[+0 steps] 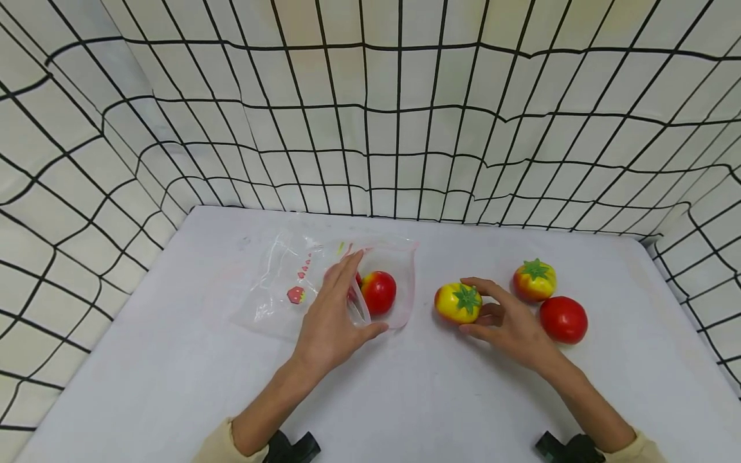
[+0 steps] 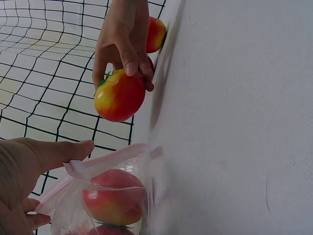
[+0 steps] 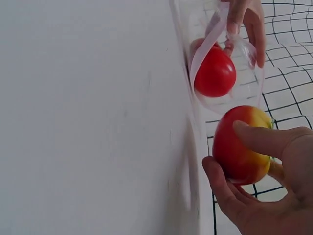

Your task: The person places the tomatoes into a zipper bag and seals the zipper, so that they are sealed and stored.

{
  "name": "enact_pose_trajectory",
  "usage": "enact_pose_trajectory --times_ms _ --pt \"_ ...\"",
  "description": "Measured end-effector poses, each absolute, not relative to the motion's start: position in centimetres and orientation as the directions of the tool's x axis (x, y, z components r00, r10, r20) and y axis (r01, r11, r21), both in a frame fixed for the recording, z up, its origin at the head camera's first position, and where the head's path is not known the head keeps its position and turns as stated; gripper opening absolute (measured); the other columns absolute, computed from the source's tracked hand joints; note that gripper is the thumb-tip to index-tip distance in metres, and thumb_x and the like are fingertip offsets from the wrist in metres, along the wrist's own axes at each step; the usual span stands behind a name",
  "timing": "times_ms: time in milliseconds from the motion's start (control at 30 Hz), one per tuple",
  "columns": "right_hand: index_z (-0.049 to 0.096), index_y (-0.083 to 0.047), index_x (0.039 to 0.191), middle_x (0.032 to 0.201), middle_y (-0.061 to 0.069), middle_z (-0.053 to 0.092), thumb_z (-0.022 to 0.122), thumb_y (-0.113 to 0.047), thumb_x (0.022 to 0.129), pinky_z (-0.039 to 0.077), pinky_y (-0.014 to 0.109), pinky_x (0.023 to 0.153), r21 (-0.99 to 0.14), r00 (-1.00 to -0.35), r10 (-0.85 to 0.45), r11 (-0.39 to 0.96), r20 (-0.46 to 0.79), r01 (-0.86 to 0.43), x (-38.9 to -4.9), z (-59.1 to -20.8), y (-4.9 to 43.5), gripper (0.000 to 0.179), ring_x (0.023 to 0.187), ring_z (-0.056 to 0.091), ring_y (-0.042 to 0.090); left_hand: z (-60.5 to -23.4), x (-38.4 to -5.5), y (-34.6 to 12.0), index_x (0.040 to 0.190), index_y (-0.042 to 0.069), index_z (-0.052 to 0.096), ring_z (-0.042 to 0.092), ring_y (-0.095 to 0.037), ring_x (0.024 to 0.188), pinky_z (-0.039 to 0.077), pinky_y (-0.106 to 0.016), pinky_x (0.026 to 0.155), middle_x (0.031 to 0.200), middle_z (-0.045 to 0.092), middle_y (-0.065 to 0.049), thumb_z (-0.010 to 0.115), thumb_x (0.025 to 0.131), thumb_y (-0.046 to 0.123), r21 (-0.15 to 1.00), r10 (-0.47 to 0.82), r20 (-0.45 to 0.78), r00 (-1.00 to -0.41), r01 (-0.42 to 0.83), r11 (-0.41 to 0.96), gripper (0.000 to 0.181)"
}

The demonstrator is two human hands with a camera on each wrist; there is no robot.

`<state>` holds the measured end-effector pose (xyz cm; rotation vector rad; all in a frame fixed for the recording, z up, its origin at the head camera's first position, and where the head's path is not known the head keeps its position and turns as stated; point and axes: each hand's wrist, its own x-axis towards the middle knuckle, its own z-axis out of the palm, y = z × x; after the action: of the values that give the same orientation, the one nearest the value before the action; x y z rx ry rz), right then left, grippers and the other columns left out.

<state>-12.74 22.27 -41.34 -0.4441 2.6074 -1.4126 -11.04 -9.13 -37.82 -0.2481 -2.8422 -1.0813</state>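
Observation:
A clear zip bag with a pink rim and red printed marks lies on the table, its mouth facing right. My left hand is at that mouth, thumb and straight fingers spread, touching the plastic. Inside sits a red toy tomato; the left wrist view shows part of another tomato behind it. To the right of the bag, my right hand grips a red-and-yellow toy tomato between thumb and fingers. Its green leaf top shows in the head view, facing the right hand.
Right of my right hand, a yellow-red toy tomato with a green top stands beside a red toy tomato. Black netting rises along the back and sides of the white table.

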Motion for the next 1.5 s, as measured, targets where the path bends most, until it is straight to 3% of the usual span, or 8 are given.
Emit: enact_pose_trajectory --times_ms 233,400,567,700,1000,1267,1500 --pt "0.048 -0.021 0.152 0.151 0.013 0.051 0.084 -0.022 0.088 0.062 0.026 0.095 -0.853 -0.962 -0.274 0.502 -0.004 -0.140 -12.8 -41.0 21.5 0.073 0.113 0.071 0.028 -38.0 -11.1 -9.0 0.164 0.024 0.030 0.038 -0.027 0.153 0.061 -0.053 0.097 0.168 0.036 -0.003 0.098 0.068 0.026 0.652 0.120 0.145 -0.982 0.186 0.735 0.118" --pt "0.046 -0.019 0.155 0.149 0.014 0.054 0.081 -0.019 0.091 0.062 0.025 0.096 -0.850 -0.964 -0.263 0.502 0.026 -0.160 -13.0 -41.2 20.8 0.072 0.113 0.071 0.028 -38.1 -11.2 -9.0 0.164 0.025 0.029 0.037 -0.028 0.154 0.061 -0.053 0.097 0.169 0.035 -0.003 0.098 0.068 0.026 0.644 0.127 0.148 -0.981 0.193 0.740 0.119" --pt "0.040 -0.017 0.156 0.149 0.018 0.053 0.080 -0.026 0.092 0.062 0.025 0.093 -0.861 -0.974 -0.226 0.501 -0.031 -0.089 -13.1 -41.4 20.0 0.076 0.116 0.069 0.031 -38.1 -11.1 -9.1 0.164 0.025 0.029 0.037 -0.029 0.154 0.062 -0.053 0.096 0.168 0.036 -0.003 0.099 0.067 0.026 0.641 0.121 0.141 -0.983 0.183 0.746 0.120" --pt "0.044 -0.016 0.153 0.153 0.017 0.052 0.081 -0.031 0.092 0.063 0.028 0.093 -0.859 -0.975 -0.215 0.507 -0.048 -0.070 -13.0 -41.4 19.5 0.073 0.119 0.069 0.032 -38.0 -11.0 -9.1 0.164 0.025 0.029 0.037 -0.029 0.155 0.061 -0.054 0.096 0.169 0.035 -0.004 0.099 0.067 0.025 0.639 0.122 0.135 -0.983 0.180 0.748 0.120" --pt "0.051 -0.020 0.150 0.149 0.012 0.056 0.083 -0.030 0.090 0.064 0.029 0.091 -0.851 -0.973 -0.229 0.515 -0.017 -0.106 -13.4 -41.2 18.4 0.068 0.116 0.070 0.028 -37.9 -11.0 -9.0 0.164 0.024 0.031 0.037 -0.029 0.155 0.061 -0.054 0.097 0.169 0.035 -0.003 0.099 0.067 0.025 0.642 0.122 0.145 -0.982 0.187 0.743 0.119" --pt "0.052 -0.019 0.150 0.137 0.008 0.059 0.083 -0.021 0.089 0.062 0.043 0.100 -0.836 -0.959 -0.277 0.509 0.065 -0.204 -13.8 -41.0 17.9 0.068 0.116 0.067 0.025 -37.9 -11.0 -9.1 0.164 0.025 0.030 0.037 -0.030 0.156 0.061 -0.055 0.097 0.170 0.034 -0.003 0.098 0.068 0.026 0.643 0.119 0.139 -0.983 0.181 0.744 0.118" --pt "0.049 -0.018 0.151 0.144 0.010 0.057 0.084 -0.020 0.088 0.062 0.042 0.100 -0.856 -0.960 -0.279 0.487 0.035 -0.173 -13.8 -41.7 17.3 0.072 0.118 0.067 0.026 -38.0 -11.1 -8.9 0.164 0.025 0.029 0.038 -0.031 0.155 0.060 -0.055 0.098 0.170 0.035 -0.004 0.098 0.069 0.026 0.643 0.126 0.134 -0.983 0.183 0.744 0.118"
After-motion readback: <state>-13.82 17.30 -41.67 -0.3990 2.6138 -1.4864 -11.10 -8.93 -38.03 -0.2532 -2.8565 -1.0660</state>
